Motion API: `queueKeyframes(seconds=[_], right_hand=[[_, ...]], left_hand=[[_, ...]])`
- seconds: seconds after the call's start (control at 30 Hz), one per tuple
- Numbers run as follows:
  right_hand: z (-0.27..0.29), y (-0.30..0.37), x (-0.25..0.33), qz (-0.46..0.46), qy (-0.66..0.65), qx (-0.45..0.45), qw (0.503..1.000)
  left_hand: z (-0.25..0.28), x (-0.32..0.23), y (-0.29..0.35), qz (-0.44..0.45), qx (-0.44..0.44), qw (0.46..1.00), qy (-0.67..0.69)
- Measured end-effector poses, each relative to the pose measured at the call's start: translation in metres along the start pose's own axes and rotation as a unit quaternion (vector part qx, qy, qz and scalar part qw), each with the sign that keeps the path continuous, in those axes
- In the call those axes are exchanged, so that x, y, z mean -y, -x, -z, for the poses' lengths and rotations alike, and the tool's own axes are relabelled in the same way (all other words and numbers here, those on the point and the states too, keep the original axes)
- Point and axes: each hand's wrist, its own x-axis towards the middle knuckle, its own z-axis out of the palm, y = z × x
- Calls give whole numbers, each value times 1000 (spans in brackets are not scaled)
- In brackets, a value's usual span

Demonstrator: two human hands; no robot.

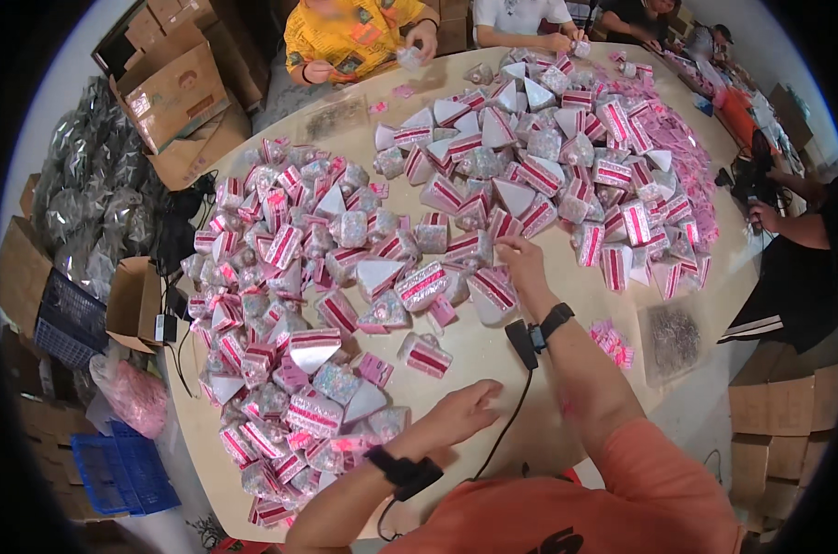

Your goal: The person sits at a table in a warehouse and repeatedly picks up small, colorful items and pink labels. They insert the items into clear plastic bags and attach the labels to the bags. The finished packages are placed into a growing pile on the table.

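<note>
Head view: your right hand (527, 268) is at a pink-striped wedge (504, 224) on the near edge of the far pile (541, 174); whether it grips, I cannot tell. Your left hand (460, 413) is empty, loosely curled. Tugging could topple the pile; your trailing cable (514, 418) might snag

I look through one fisheye lens worn on the person's head, facing steeply down and forward over the orange shirt (566, 512). The left hand (463, 414) and right hand (527, 268) sit at close range, the pale table (479, 355) spreads beyond, and co-workers (331, 42) sit farthest, at my upper edge, near the dark, curved rim.
</note>
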Motion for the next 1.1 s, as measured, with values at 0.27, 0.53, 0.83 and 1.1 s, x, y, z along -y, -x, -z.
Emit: queueKeyframes(seconds=[0.27, 0.53, 0.83, 1.1], right_hand=[[-25, -11, -6, -104, -30, 157, 982], [-134, 22, -40, -65, -23, 261, 963], [-116, -33, -4, 14, -46, 123, 991], [-153, -35, -32, 42, 27, 125, 991]], left_hand=[[-2, 50, -82, -116, -109, 987, 28], [48, 46, -19, 84, -208, 973, 53], [21, 77, -16, -36, -264, 955, 132], [2, 85, 0, 42, -231, 970, 67]])
